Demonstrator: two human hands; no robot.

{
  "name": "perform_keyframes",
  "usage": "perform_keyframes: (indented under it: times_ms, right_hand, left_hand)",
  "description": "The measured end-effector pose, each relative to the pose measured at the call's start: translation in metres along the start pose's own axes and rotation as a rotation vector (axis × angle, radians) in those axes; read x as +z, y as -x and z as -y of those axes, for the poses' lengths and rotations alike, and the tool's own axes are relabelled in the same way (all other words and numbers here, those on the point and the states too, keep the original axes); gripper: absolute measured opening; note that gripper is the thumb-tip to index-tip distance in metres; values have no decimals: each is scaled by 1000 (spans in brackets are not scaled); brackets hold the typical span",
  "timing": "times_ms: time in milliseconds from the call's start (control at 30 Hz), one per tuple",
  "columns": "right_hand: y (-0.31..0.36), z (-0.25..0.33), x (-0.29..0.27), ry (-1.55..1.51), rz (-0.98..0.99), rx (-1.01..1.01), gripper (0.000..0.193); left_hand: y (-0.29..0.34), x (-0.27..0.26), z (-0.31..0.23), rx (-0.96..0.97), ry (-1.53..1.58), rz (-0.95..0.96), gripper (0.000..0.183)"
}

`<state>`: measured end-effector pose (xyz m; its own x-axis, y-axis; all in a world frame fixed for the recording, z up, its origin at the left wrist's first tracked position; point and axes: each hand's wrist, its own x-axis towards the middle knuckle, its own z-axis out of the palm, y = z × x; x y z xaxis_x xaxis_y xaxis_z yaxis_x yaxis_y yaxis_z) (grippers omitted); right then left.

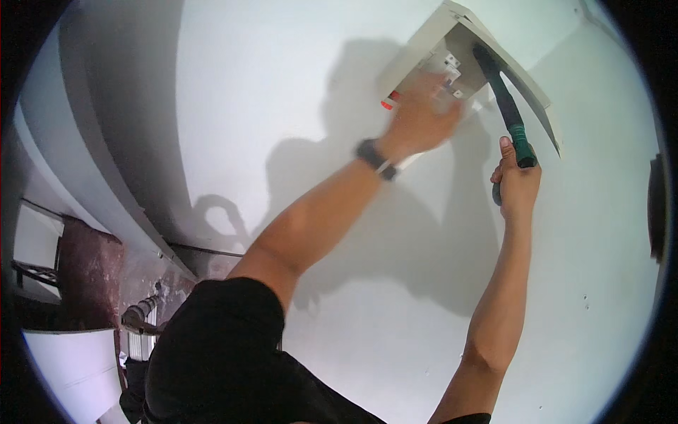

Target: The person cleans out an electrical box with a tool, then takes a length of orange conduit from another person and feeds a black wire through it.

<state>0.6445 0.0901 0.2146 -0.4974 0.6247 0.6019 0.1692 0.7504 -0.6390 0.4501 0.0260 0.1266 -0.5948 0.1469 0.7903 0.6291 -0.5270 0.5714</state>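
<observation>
A beige electrical box (404, 62) is fixed high on the white wall, with its cover (519, 74) swung out to the right. White breakers (452, 63) show inside it. My left hand (422, 121) reaches to the box mouth, just below the breakers. Motion smears its fingers, so their grip is unclear. My right hand (519, 185) is wrapped round the green lower end of a long black tube-shaped tool (500, 92). The thumb lies up along it, and the tool's far end points into the box under the cover. A red piece (387, 104) shows at the box's lower left corner.
A curved pale edge (106, 177) runs down the left side. Beyond it lie a reddish-brown floor (90, 275), a ribbed metal pipe-like thing (141, 311) and a white panel (74, 371). A dark object (656, 208) stands at the right rim.
</observation>
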Motion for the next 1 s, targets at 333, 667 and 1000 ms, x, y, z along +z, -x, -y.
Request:
perform_keyframes:
  times_ms: [333, 667, 1000]
  right_hand:
    - [-16, -12, 15, -123, -2, -28, 31]
    - [-10, -10, 11, -82, -23, -43, 29]
    - [84, -26, 8, -249, -75, 92, 29]
  left_hand:
    - [-5, -60, 117, 191, -614, -35, 72]
    - [-6, -57, 106, 200, -589, -35, 67]
    - [-6, -71, 103, 218, -704, 25, 69]
